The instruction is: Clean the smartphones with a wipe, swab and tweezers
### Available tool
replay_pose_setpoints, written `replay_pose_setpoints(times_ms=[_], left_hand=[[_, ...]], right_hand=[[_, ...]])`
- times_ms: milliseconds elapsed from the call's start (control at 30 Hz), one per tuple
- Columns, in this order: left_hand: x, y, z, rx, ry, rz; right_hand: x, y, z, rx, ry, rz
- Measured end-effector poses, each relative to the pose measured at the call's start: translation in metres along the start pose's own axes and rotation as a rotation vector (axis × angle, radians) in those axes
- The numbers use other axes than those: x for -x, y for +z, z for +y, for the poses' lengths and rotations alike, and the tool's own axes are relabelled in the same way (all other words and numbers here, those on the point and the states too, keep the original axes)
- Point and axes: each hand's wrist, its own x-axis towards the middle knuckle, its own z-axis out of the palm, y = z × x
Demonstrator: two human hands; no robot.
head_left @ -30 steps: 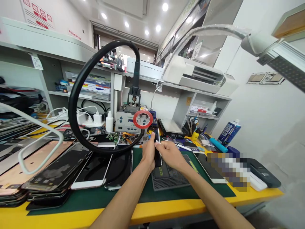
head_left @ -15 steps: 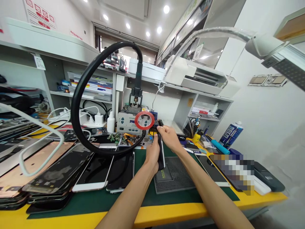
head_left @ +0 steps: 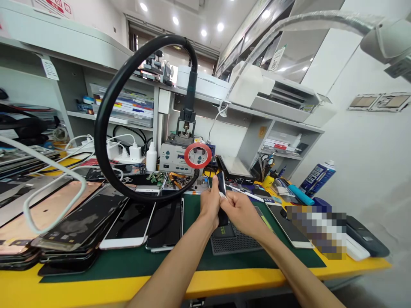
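Observation:
Wrapped around a dark phone [head_left: 221, 182], my left hand [head_left: 210, 203] holds it on edge above the work mat, with the thumb along its upper part. My right hand [head_left: 242, 210] is closed in a fist-like pinch against the phone's right edge. A small whitish bit shows by its thumb tip, too small to make out. The phone's middle is covered by my fingers. Beneath both hands lies a grey perforated pad [head_left: 236, 244] on the green mat [head_left: 180, 267].
Phones [head_left: 128, 226] and stacked screens [head_left: 73, 222] lie to the left. A black hose [head_left: 102, 128] loops up from a grey rework station [head_left: 171, 156] carrying a red tape ring [head_left: 186, 156]. On the right are a white-framed screen [head_left: 290, 226] and a blue spray can [head_left: 317, 179].
My right hand has moved from the phone's far top end down along its right edge, nearer to me. The phone has turned slightly in my left hand, and the view has shifted.

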Motion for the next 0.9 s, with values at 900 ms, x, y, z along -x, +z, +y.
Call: replay_pose_setpoints(times_ms=[900], left_hand=[[0.002, -0.004, 0.018, -0.063, -0.084, 0.058]], right_hand=[[0.035, 0.029, -0.015, 0.222, 0.002, 0.321]])
